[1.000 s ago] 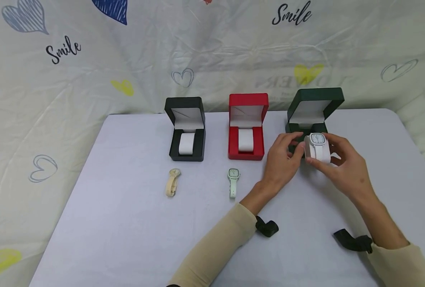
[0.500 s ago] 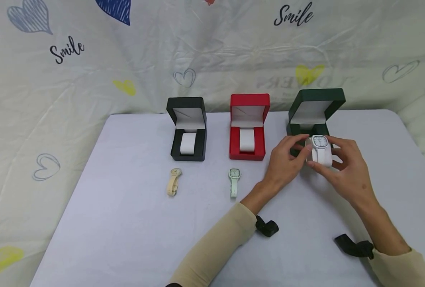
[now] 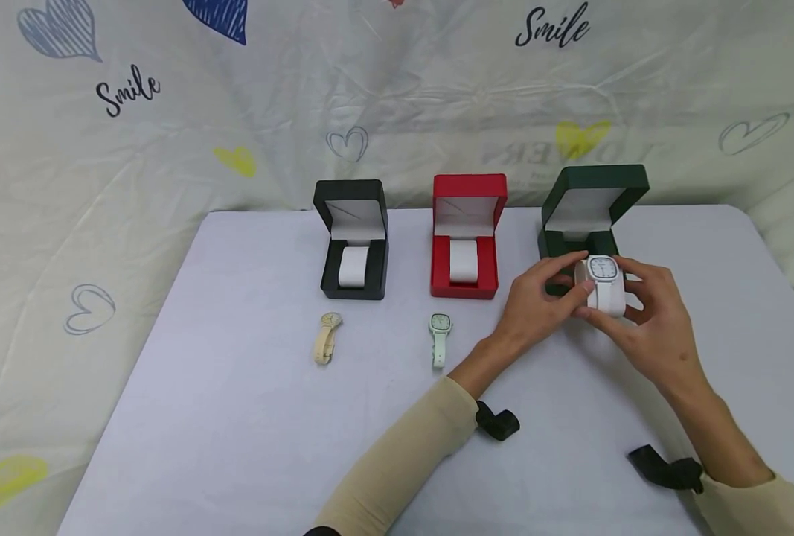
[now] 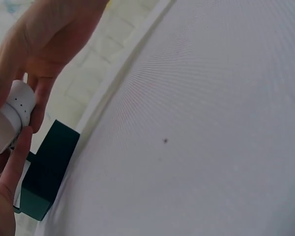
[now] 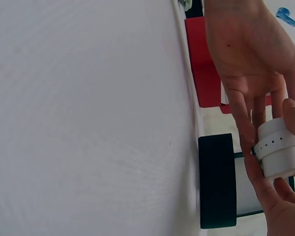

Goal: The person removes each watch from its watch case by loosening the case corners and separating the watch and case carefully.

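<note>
In the head view, a white wristwatch (image 3: 602,269) with a square dial is wrapped around a white watch cushion (image 3: 614,299), held up in front of the open green watch box (image 3: 594,179). My right hand (image 3: 658,320) grips the cushion from the right, thumb low at its front and fingers behind. From the left, my left hand (image 3: 537,301) pinches the watch and its cushion, thumb on the near side. The left wrist view shows a finger (image 4: 20,152) of that hand against the strap. Strap holes face the right wrist view, and the buckle is mostly hidden by fingers.
An open black watch box (image 3: 353,290) and an open red watch box (image 3: 464,290) stand left of the green one, each holding a white cushion. A cream wristwatch (image 3: 326,339) and a mint-green wristwatch (image 3: 440,339) lie before them on the white tablecloth (image 3: 249,417).
Both hands have come slightly nearer with the white wristwatch and its cushion. The left thumb has slid further over the strap. The boxes and other watches have not moved.
</note>
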`<move>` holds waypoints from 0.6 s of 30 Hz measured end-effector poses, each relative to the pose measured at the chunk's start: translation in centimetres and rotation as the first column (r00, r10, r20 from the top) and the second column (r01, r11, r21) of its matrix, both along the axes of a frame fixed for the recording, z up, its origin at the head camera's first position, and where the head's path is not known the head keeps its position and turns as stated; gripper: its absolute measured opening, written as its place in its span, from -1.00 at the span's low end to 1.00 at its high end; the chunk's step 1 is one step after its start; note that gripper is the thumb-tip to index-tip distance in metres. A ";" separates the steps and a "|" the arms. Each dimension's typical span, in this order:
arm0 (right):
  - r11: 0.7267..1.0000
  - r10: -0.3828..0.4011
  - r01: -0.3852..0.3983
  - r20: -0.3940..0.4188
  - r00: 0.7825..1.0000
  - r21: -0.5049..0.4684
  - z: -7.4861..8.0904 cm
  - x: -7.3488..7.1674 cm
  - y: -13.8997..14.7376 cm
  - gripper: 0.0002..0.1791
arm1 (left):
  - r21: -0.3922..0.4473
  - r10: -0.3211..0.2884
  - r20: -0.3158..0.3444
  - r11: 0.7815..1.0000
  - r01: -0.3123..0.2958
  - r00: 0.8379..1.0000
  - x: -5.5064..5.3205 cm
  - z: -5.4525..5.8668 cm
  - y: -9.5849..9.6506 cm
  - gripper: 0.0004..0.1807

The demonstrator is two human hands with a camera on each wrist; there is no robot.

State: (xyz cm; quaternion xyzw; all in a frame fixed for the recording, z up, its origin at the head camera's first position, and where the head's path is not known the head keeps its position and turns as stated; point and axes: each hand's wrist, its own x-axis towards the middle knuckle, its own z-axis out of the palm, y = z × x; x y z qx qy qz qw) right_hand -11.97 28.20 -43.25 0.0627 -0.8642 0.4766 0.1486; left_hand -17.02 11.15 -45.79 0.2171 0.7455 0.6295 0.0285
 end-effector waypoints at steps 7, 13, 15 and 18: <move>0.998 0.052 -0.051 0.011 0.999 -0.032 -0.1 0.4 0.3 0.16 | 0.016 0.028 0.024 0.999 -0.029 0.999 0.0 -0.1 0.1 -0.49; 0.997 0.077 -0.077 0.002 0.997 0.015 -0.2 0.6 0.6 0.13 | 0.002 0.048 0.016 0.999 -0.048 0.999 0.1 -0.2 0.2 -0.49; 0.997 0.078 -0.078 0.000 0.997 0.023 -0.2 0.6 0.6 0.13 | 0.006 0.046 0.013 0.999 -0.046 0.999 0.2 -0.2 0.2 -0.49; 0.997 0.077 -0.077 -0.001 0.997 0.025 -0.3 0.6 0.5 0.13 | 0.012 0.037 0.014 0.999 -0.037 0.999 0.2 -0.2 0.2 -0.48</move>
